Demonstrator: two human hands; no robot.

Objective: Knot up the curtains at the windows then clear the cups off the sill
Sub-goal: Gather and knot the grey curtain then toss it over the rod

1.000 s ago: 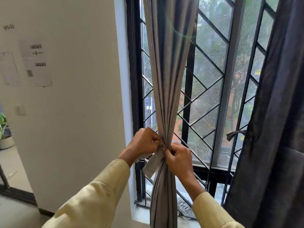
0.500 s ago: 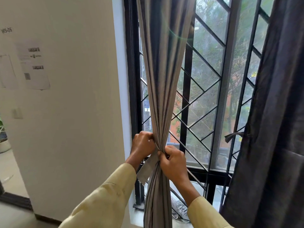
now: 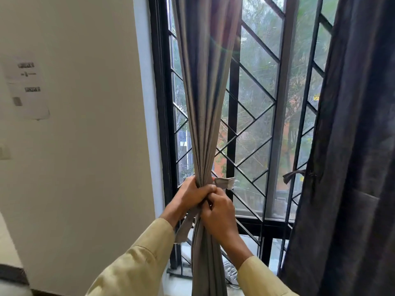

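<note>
A grey-brown curtain (image 3: 205, 103) hangs in front of the barred window, gathered into a narrow bunch at hand height. My left hand (image 3: 190, 195) is wrapped around that bunch. My right hand (image 3: 218, 212) sits just below and in front of it, pinching a matching fabric tie band (image 3: 186, 225). One end of the band hangs down to the left under my left wrist; the other end (image 3: 224, 182) sticks out to the right behind the bunch. A second, dark grey curtain (image 3: 352, 146) hangs loose at the right. No cups are visible.
A black window frame with a diagonal metal grille (image 3: 252, 129) stands behind the curtains. The white sill (image 3: 177, 285) shows at the bottom. A cream wall (image 3: 85, 146) with a paper notice (image 3: 27, 88) fills the left. A short tie (image 3: 292, 175) pokes out from the dark curtain.
My hands have closed tighter together on the bunch. One end of the tie band has come around behind the curtain and now sticks out to the right.
</note>
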